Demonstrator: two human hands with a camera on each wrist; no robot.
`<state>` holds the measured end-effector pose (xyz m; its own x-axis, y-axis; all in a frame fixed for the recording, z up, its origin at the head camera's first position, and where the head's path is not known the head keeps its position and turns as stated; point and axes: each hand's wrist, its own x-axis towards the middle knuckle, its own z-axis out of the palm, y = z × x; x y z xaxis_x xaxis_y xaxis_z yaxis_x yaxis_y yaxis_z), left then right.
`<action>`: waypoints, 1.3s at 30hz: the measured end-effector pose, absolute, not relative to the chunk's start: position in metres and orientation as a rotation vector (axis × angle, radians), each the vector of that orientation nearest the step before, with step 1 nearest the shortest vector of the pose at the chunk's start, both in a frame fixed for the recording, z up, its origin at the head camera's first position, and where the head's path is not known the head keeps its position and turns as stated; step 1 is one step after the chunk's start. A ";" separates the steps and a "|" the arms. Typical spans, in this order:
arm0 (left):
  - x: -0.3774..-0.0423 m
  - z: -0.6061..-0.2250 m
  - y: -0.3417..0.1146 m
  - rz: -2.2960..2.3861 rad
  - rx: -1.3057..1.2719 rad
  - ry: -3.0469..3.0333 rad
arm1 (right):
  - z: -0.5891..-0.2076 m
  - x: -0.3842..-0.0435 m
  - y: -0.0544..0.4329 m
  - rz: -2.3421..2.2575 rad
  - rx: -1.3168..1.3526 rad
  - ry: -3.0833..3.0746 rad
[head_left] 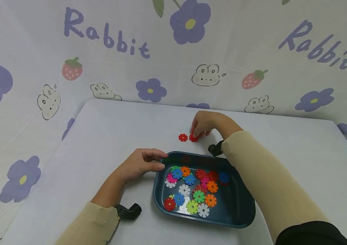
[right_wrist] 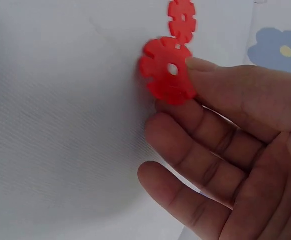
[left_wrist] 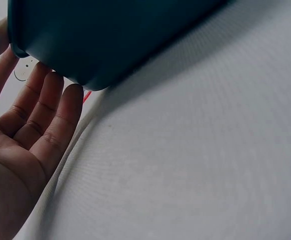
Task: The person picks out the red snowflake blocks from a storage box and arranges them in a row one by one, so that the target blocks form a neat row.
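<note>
My right hand [head_left: 204, 123] pinches a red notched plastic disc [right_wrist: 168, 70] between thumb and fingers, low over the white table. A second red notched disc [head_left: 183, 137] lies just left of it; in the right wrist view their edges meet or overlap, and I cannot tell whether they are joined. My left hand [head_left: 142, 163] is at the back left corner of a dark teal tray [head_left: 237, 217]. Its fingers [left_wrist: 60, 120] are gently bent, their tips touching the tray's outside. Several coloured notched discs [head_left: 199, 196] lie loose in the tray, mostly in its left and middle.
The white table [head_left: 130, 122] reaches back to a patterned cloth [head_left: 173, 68] with flowers, rabbits and strawberries. My right forearm [head_left: 271, 180] crosses over the tray's right side. Each wrist carries a black camera mount [head_left: 129, 211].
</note>
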<state>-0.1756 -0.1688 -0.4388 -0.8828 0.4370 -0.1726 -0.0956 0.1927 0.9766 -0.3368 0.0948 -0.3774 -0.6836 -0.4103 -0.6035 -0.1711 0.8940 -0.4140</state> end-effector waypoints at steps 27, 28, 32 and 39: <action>-0.175 -0.438 -0.168 1.756 0.331 2.037 | -0.333 -0.203 0.063 -0.696 -1.092 1.999; -0.175 -0.439 -0.169 1.759 0.335 2.039 | -0.338 -0.199 0.060 -0.693 -1.081 1.965; -0.176 -0.440 -0.169 1.757 0.342 2.043 | -0.357 -0.190 0.050 -0.626 -1.043 1.862; -0.176 -0.438 -0.168 1.762 0.317 2.037 | -0.379 -0.183 0.041 -0.519 -1.030 1.764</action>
<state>-0.1760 -0.1679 -0.4385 -0.8828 0.4387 -0.1681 -0.1032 0.1680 0.9804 -0.1828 0.0407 -0.3793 -0.1502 -0.8298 -0.5375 -0.4060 0.5475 -0.7317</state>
